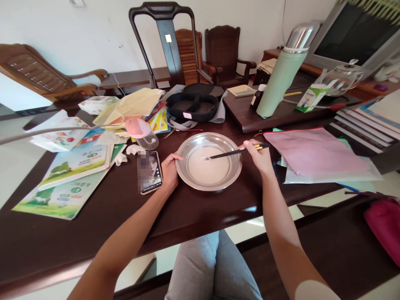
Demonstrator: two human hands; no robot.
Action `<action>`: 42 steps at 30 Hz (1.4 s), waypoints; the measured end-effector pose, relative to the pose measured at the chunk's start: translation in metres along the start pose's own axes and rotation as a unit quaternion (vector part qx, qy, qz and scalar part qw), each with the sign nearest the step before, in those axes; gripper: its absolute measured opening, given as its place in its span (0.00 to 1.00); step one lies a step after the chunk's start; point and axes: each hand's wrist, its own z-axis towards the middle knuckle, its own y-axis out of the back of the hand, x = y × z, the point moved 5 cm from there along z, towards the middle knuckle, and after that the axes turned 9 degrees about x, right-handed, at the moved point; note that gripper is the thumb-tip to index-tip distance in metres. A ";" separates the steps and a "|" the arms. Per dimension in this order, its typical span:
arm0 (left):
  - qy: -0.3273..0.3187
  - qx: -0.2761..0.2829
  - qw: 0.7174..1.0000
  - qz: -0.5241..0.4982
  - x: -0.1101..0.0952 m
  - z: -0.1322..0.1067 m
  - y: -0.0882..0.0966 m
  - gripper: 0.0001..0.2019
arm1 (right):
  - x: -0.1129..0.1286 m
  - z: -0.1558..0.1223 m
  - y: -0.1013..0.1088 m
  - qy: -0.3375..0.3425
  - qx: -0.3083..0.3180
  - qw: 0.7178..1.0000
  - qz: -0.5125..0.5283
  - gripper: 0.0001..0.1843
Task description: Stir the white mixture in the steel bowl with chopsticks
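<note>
A round steel basin (234,168) rests on the dark table and holds a pale, whitish content (208,168); whether it is liquid or powder I cannot tell. My left hand (170,170) grips the basin's left rim, thumb over the edge. Black chopsticks (229,153) with gold bands are held in my right hand (258,155) above the basin's right side. Their tips reach down into the pale content near the middle. Just left of my left hand lies a phone (151,173) with a lit screen.
Books (59,191), papers and a pink-topped cup (142,132) lie to the left. Behind the basin sits a black case (192,106). A pink pouch (309,150) lies right of my right hand. A tall green thermos (279,79) stands at the back right.
</note>
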 end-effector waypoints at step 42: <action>-0.003 0.012 1.000 0.001 0.000 0.000 -0.001 0.06 | 0.005 -0.002 -0.009 -0.002 0.055 0.998 0.002 0.33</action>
